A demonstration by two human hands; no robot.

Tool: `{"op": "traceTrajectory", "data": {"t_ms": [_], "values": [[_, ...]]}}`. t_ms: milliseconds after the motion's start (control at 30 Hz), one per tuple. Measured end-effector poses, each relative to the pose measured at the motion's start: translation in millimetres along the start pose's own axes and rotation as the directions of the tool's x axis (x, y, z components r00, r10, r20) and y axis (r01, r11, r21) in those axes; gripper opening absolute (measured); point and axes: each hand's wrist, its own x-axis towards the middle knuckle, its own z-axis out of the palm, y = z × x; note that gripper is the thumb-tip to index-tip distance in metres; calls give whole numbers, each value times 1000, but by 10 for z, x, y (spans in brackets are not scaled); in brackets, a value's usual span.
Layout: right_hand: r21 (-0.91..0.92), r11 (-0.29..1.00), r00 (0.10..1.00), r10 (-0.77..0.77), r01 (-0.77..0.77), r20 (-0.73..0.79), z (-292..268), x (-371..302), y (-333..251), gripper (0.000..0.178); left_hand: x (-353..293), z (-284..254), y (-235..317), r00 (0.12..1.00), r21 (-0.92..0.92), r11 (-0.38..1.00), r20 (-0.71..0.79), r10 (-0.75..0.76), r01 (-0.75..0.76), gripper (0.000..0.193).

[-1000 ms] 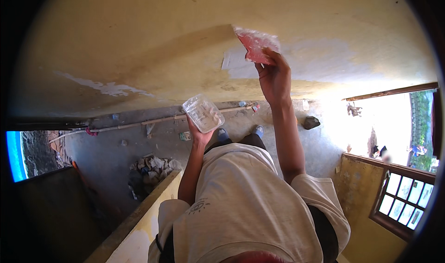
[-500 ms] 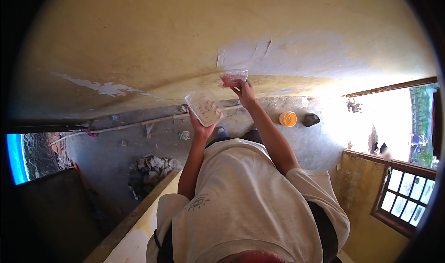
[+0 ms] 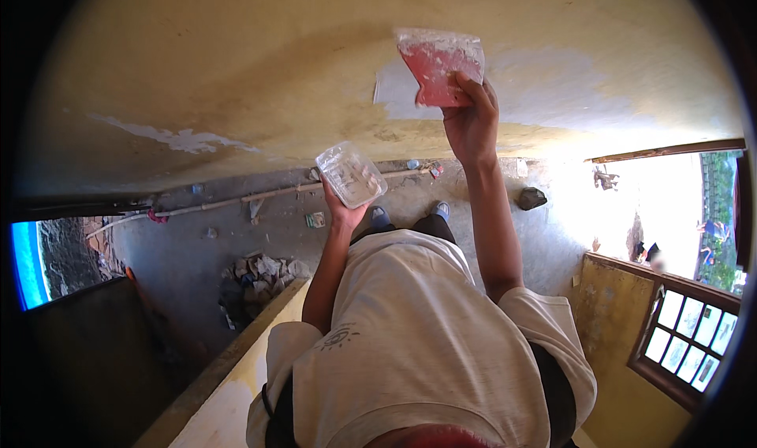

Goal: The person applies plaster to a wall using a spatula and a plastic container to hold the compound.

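Note:
My right hand point(image 3: 471, 121) is raised against the yellow wall, thumb and fingers closed on a red putty scraper point(image 3: 441, 73) smeared with whitish paste along its far edge. The scraper lies over a pale grey filler patch point(image 3: 394, 89), hiding part of it; whether it touches the wall I cannot tell. Lower and to the left, my left hand point(image 3: 344, 211) holds a clear plastic container point(image 3: 351, 176), tilted, with whitish paste on its inside.
A worn yellow wall point(image 3: 260, 77) spans the far side. On the grey floor lie a long pole point(image 3: 213, 205), a heap of crumpled scraps point(image 3: 264, 278) and a black plastic bag point(image 3: 531, 199). A low wall point(image 3: 229, 369) stands at near left, and a paned window point(image 3: 690, 337) at right.
My right hand has moved up the wall with the scraper, whose red face now shows broadly. My left hand stays nearly in place with the container. The orange bucket is now hidden behind my right forearm.

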Motion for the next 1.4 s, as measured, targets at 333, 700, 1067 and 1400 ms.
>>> {"op": "traceTrajectory", "data": {"t_ms": [333,700,1067,1400], "values": [[-231,876,906,406,-423,-120,-1029,-204,1266,28,49,-37,34,1000,-5,1000,-13,-3,3,74],[3,986,984,165,-165,-64,121,153,532,17,44,-6,65,1000,36,999,-17,10,-9,77],[-131,991,978,-33,6,-206,-724,-98,381,17,101,-71,15,998,30,999,32,-46,45,75],[-153,944,898,217,-293,-383,-1848,-54,1153,14,214,123,-68,996,59,994,11,-93,92,71]]}}
